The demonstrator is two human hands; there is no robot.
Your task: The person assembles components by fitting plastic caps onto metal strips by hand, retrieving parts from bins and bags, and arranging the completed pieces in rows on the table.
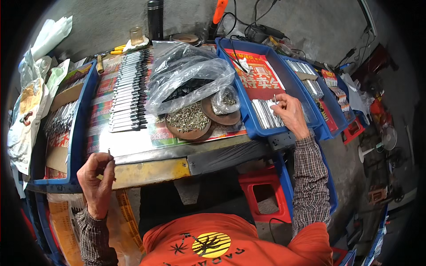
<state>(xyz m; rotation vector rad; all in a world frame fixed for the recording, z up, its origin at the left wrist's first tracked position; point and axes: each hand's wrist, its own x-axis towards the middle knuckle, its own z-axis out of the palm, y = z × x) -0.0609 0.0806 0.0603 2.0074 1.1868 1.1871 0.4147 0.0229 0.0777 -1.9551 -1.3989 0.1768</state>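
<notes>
My left hand (97,177) is closed in a pinch near the table's front edge. A small thin dark pin (109,153) sticks up from its fingertips. Over the blue bin (253,126) on the right, my right hand (290,114) pinches what looks like a silver metal tube, with only its end showing. Beneath that hand lies a row of silver tubes (262,116). Small metal pieces (188,117) fill a round brown dish (195,135) mid-table. Beside it, a second brown dish (228,119) carries a small clear bag of pieces (224,102).
Silver rods with black ends (128,91) lie in a long row left of a clear plastic bag of black parts (188,88). A blue bin (82,119) of metal parts stands far left, another (330,128) at right. A red stool (266,190) sits below the table.
</notes>
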